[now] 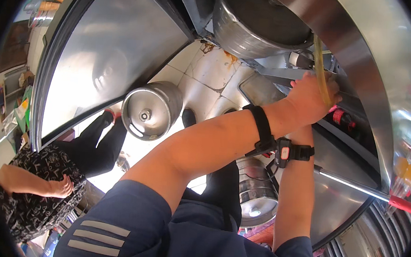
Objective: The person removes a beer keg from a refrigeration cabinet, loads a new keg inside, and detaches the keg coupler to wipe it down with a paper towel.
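Both my arms reach to the upper right, into a stainless steel cabinet, and cross near the wrists. My left hand [312,99] is on top, its fingers curled; what they grip is hidden. A yellowish hose [319,65] hangs down over this hand. Under it my right hand is covered, with only the right forearm [296,193] and wrist showing. Black straps sit around both forearms, one carrying a small device [283,152]. Beside my hands, inside the cabinet, are a white-capped bottle [299,60] and a dark bottle with a red label [344,119]. A metal keg [251,38] stands farther left in there.
One keg [151,110] stands on the tiled floor, another [258,190] beside my leg. An open steel door [116,39] fills the left. A person in a patterned top [42,183] is close on the left. A metal bar with a red end [402,204] juts out at right.
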Available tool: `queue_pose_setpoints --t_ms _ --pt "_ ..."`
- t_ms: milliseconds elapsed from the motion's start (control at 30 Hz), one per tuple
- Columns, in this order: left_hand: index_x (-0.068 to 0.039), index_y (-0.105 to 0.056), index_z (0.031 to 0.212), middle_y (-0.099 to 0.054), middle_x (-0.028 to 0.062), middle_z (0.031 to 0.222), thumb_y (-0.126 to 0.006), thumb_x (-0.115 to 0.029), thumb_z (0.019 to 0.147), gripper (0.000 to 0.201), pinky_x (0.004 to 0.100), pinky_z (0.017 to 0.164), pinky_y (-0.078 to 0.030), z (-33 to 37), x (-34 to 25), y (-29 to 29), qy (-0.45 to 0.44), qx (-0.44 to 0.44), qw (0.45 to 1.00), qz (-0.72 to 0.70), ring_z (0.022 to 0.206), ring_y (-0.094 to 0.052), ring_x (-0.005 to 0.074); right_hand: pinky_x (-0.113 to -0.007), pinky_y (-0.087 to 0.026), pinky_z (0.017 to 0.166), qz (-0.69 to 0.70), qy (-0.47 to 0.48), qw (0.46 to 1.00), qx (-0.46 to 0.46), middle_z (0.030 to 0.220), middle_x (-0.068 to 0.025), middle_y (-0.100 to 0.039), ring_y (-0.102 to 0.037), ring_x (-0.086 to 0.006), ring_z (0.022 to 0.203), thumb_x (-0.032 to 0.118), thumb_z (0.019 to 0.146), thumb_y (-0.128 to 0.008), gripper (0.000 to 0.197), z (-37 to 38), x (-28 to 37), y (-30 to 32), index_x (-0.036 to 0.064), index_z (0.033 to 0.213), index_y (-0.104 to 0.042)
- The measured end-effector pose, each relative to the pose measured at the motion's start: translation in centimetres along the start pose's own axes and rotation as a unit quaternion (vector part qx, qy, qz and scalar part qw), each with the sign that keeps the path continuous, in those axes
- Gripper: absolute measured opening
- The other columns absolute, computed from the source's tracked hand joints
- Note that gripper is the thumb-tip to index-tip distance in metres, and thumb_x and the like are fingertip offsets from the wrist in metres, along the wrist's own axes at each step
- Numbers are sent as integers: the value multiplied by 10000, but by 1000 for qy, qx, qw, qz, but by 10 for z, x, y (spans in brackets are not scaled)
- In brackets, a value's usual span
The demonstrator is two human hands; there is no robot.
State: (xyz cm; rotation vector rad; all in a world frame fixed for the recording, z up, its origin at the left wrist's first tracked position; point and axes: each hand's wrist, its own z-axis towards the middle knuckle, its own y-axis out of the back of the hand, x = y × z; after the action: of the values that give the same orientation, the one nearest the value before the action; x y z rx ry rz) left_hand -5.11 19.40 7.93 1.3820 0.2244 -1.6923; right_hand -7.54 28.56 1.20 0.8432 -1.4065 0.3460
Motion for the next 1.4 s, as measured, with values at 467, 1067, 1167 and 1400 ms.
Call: queue_pose_setpoints --t_ms 467,1067,1167,1400 --pt "-135 -675 882 -644 35 958 -653 -301 775 199 417 779 -497 -3 -13 3 2 -64 993 98 935 -595 260 -272 -471 760 23 24 999 32 962 -72 -636 -603 -126 926 213 908 -562 271 12 3 -3 1 1075 -548" --pt "-108 -667 973 -630 57 1042 -724 -237 741 271 367 857 -464 -8 -23 91 -43 75 995 -57 977 -592 245 -278 -472 754 54 26 994 89 917 -81 -647 -610 -127 898 244 909 -570 283 17 15 -31 2 1057 -569" --pt "-76 -648 1027 -621 90 1062 -701 -198 775 285 346 856 -476 -19 -20 132 -76 100 982 -143 966 -606 242 -279 -472 753 70 43 989 121 909 -82 -649 -611 -127 894 250 909 -571 286 7 24 -40 3 1054 -572" --pt "-32 -561 1215 -616 116 1087 -641 -133 836 400 318 871 -472 -98 -1 235 208 181 955 -112 976 -607 202 -331 -474 750 -39 -177 953 241 850 -121 -661 -629 -192 833 285 901 -575 292 -66 75 -69 13 1000 -616"
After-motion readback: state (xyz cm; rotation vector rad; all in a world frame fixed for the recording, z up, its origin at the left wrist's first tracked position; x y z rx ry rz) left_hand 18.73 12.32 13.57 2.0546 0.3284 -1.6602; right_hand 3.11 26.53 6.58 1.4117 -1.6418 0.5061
